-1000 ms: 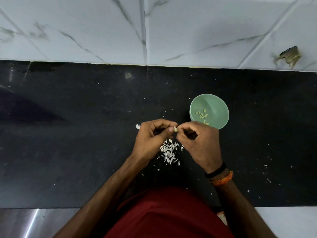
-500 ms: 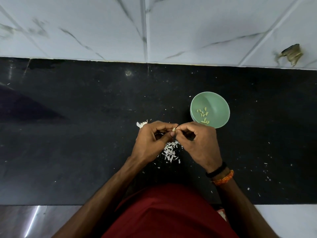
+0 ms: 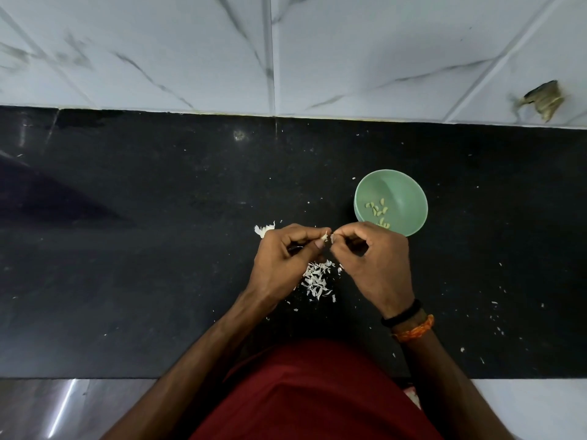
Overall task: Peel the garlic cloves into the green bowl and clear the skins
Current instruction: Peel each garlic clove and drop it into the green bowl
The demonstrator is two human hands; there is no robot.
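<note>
Both hands, the left hand (image 3: 279, 258) and right hand (image 3: 371, 258), pinch one garlic clove (image 3: 325, 237); the green bowl (image 3: 401, 188) lies just far-right, nearer the right hand.

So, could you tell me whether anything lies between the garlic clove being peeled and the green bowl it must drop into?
Nothing visible does. The small white garlic clove is pinched between both hands, and the round green bowl sits open just beyond the right hand, whose knuckles overlap its near rim.
</note>
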